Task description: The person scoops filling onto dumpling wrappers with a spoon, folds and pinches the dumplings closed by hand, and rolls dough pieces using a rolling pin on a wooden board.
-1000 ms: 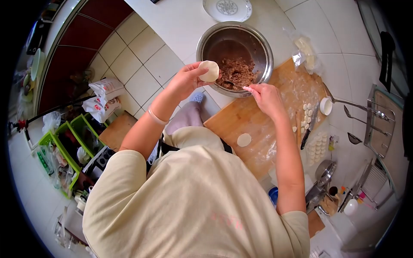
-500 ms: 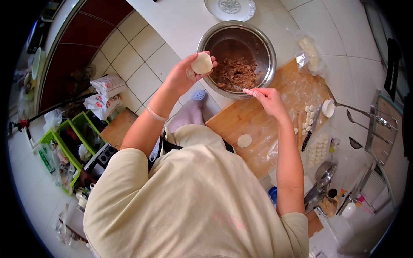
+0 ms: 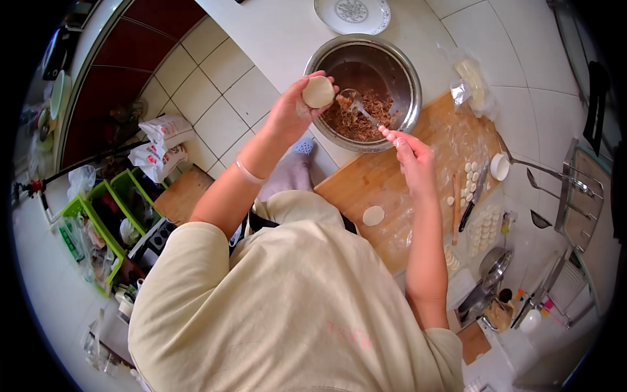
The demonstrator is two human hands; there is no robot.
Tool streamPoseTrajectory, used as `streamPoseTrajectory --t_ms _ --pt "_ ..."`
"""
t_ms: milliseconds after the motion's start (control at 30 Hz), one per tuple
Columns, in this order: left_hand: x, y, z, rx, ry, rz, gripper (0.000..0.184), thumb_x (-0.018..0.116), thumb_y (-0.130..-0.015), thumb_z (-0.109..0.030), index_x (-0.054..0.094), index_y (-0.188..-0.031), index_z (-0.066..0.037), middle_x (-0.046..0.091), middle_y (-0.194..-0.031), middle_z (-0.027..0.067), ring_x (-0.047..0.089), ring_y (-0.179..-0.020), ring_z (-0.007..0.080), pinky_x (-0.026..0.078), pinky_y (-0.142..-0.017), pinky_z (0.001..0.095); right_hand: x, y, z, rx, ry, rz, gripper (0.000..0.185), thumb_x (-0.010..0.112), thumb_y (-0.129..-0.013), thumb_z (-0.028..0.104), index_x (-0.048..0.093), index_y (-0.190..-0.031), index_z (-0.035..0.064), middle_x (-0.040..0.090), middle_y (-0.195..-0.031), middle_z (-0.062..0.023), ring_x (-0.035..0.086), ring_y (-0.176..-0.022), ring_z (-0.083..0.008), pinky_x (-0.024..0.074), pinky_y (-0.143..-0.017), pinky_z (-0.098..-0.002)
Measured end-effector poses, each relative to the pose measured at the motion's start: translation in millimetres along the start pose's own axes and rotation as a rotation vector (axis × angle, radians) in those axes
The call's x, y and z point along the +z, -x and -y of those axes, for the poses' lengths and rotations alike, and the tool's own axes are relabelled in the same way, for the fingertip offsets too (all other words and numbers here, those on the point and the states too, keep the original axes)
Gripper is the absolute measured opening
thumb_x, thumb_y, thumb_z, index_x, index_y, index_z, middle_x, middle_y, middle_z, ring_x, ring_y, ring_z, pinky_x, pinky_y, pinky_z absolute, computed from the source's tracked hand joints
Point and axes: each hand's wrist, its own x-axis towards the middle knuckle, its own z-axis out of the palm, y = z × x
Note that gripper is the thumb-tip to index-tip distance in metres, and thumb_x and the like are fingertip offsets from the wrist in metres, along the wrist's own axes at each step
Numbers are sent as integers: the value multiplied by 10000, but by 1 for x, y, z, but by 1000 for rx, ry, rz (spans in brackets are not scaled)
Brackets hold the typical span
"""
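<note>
Dough wrapper (image 3: 318, 92) in left hand (image 3: 292, 108), spoon (image 3: 368, 115) in right hand (image 3: 415, 161) over metal bowl (image 3: 369, 67) of mince (image 3: 353, 128).

Pale tiled floor (image 3: 208, 85) is stretching off the left edge of the white surface (image 3: 274, 36), dark red panels (image 3: 130, 59) are standing beyond, white wall tiles (image 3: 490, 42) are lining the right edge

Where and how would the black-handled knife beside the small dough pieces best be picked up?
Probably by its black handle, coming from the wearer's side: the knife lies with its handle toward the wearer and its blade pointing away, close along the small dough pieces. The right hand is nearer, but it holds the spoon.
</note>
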Motion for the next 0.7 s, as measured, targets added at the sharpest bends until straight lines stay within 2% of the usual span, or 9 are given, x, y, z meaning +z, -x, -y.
streamPoseTrajectory --t_ms 33,100,167,200,300,400,533,700 --pt "7 -1 5 -1 3 1 461 487 -970 -330 465 -1308 -17 547 -1292 156 510 -1237 287 438 -1029 396 8 5 2 -260 82 -55 209 540 -945 90 652 -1063 -40 705 -1072 -64 521 -620 -47 420 -505 -230" --pt "25 0 16 -45 78 -30 470 483 -974 -369 464 -1311 -41 545 -1296 141 508 -1234 273 422 -1037 409 17 15 7 -517 167 -117 202 552 -941 78 644 -1077 -39 712 -1054 -63 591 -662 -87 487 -560 -269" --pt "43 4 20 -63 79 -21 493 477 -974 -404 455 -1325 -60 543 -1303 132 502 -1240 264 424 -1031 407 22 23 13 -777 616 -294 188 572 -923 46 643 -1087 -10 716 -987 -74 660 -758 -174 537 -676 -328" --pt "49 6 21 -87 108 15 498 471 -974 -413 457 -1325 -61 542 -1305 133 504 -1238 269 425 -1029 405 23 27 13 -762 727 -332 185 572 -910 26 650 -1078 16 712 -940 -67 654 -738 -198 536 -661 -314" --pt "60 8 22 -124 137 73 517 447 -977 -439 459 -1324 -56 537 -1317 135 501 -1242 283 427 -1028 403 20 34 12 -776 885 -385 202 578 -898 12 649 -1087 12 715 -936 -45 652 -734 -184 534 -655 -307" --pt "66 9 21 -140 148 54 522 433 -981 -442 459 -1322 -48 533 -1322 140 497 -1247 290 427 -1028 401 19 38 13 -848 743 -432 213 586 -892 8 647 -1095 11 714 -927 -42 649 -730 -181 530 -644 -307" --pt "72 11 20 -152 160 73 534 432 -979 -450 459 -1320 -40 526 -1327 148 492 -1252 297 425 -1034 400 18 45 13 -813 725 -401 216 586 -891 0 644 -1100 3 715 -932 -48 656 -747 -187 533 -656 -305" --pt "71 13 20 -152 175 71 548 438 -973 -459 460 -1316 -32 521 -1328 154 485 -1256 309 415 -1048 408 19 45 14 -882 622 -441 197 574 -906 6 641 -1090 -15 714 -945 -73 669 -794 -195 539 -684 -306"
